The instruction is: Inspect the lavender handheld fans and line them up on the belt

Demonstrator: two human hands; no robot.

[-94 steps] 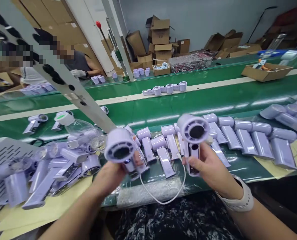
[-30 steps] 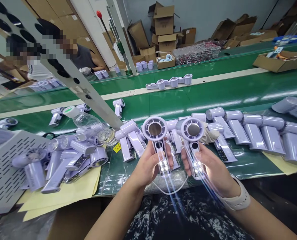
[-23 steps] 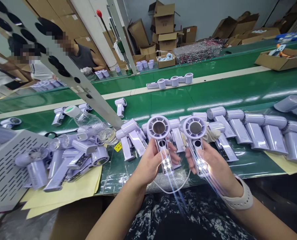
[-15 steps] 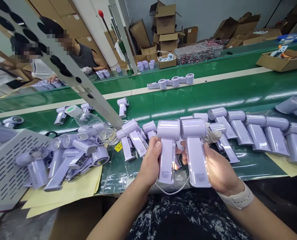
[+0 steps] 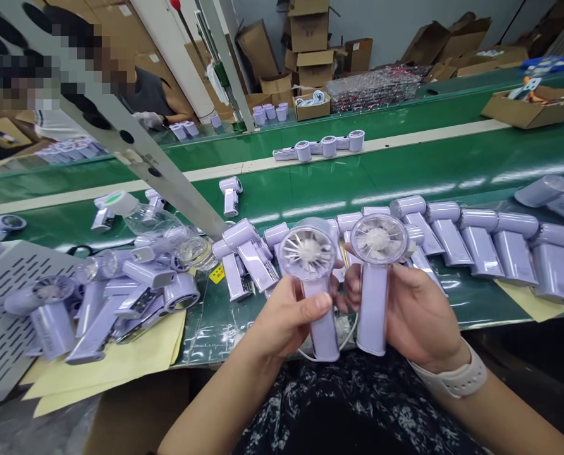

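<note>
My left hand [image 5: 286,316] is closed round the handle of a lilac handheld fan [image 5: 309,253], its thumb lying across the handle. A second lilac handheld fan [image 5: 379,240] is gripped by my right hand [image 5: 417,316]. Both fans stand nearly upright side by side, clear fronts and white blades turned toward me. A white cable [image 5: 351,335] loops below them, partly hidden. Just behind lie several more lilac fans [image 5: 253,253] on the green bench. Others rest in a row [image 5: 481,243] to the right.
A heap of lilac fans [image 5: 140,278] lies on yellow paper [image 5: 159,354] at left, beside a perforated white box [image 5: 21,316] and a clear plastic bottle [image 5: 153,218]. A slanted metal post [image 5: 168,189] rises in front. Beyond the green belt [image 5: 405,158], a co-worker [image 5: 153,104] stands.
Both fans came together from farther apart, showed lit fronts and dark round ends, then turned sideways. They now face me with their blade ends. Both hands kept hold; the view shifted slightly.
</note>
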